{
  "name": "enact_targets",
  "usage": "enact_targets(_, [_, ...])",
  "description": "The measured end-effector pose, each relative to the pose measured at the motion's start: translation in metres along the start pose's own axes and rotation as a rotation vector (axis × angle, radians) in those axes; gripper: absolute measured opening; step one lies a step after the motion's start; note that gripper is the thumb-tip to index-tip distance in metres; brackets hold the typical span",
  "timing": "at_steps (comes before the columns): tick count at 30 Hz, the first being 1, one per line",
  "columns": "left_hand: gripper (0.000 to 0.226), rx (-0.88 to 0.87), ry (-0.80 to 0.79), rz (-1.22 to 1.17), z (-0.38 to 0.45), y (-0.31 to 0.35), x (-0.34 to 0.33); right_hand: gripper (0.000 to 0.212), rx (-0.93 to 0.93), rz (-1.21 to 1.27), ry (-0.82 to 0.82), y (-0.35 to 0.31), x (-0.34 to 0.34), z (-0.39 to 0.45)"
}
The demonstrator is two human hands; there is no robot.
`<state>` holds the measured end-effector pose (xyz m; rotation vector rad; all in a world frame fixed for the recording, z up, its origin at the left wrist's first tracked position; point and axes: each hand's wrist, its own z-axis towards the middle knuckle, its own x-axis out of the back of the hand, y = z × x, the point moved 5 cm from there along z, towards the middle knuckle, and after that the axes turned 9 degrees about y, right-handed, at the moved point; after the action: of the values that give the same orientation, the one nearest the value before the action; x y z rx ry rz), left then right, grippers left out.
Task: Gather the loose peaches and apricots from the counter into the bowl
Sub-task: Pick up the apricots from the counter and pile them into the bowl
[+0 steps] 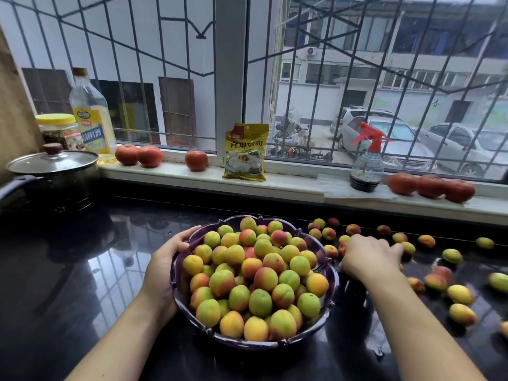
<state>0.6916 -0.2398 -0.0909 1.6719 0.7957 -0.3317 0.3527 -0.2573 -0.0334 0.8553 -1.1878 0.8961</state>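
Your left hand (165, 259) cups the near-left rim of the purple bowl (328, 273), fingers curled over the scalloped edge and thumb outside, steadying it on the black counter (82, 284). Your right hand (368, 257) lies palm down just right of the bowl, fingers loosely bent and reaching over a yellow fruit (408, 247); its underside is hidden, so you cannot tell whether it already encloses anything.

Risks start closest to you: the bowl is heaped above its rim, so anything dropped on top could roll off the mound and spill over the edge. A nudge from your left hand could also slide the bowl on the glossy stone. Beside your right wrist, the round loose peaches and apricots (461, 295) sit freely on the slick counter, and a sweeping forearm could send them rolling toward the right edge, which is out of view. Further back, the small cluster of fruit (321, 229) near the sill needs a longer reach past the bowl, where your arm may brush the pile.
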Motion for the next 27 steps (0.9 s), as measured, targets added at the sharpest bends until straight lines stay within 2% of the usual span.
enact_targets(6, [0.053, -0.002, -0.011, 0.007, -0.001, 0.000, -0.001, 0.017, -0.021, 0.060, -0.030, 0.001, 0.003, 0.001])
enact_targets(9, [0.053, 0.002, -0.013, 0.008, -0.001, 0.000, -0.001, 0.014, -0.023, 0.366, -0.054, 0.009, 0.018, 0.010])
enact_targets(13, [0.051, 0.005, -0.014, 0.011, -0.001, 0.000, -0.001, 0.011, 0.202, 0.824, -0.111, 0.009, 0.051, 0.002])
enact_targets(15, [0.051, 0.005, -0.012, 0.012, -0.002, -0.001, -0.001, 0.011, 0.338, 0.942, -0.189, 0.006, 0.065, -0.011])
enact_targets(20, [0.051, 0.009, -0.020, 0.012, -0.002, 0.000, -0.001, 0.017, 0.569, 0.853, -0.321, -0.010, 0.079, -0.034])
enact_targets(23, [0.052, 0.004, -0.008, 0.014, -0.002, 0.000, 0.000, 0.015, 0.633, 0.840, -0.370, -0.019, 0.082, -0.042])
enact_targets(27, [0.052, -0.003, -0.009, 0.019, -0.001, 0.000, 0.001, 0.021, 0.705, 0.809, -0.428, -0.023, 0.085, -0.053])
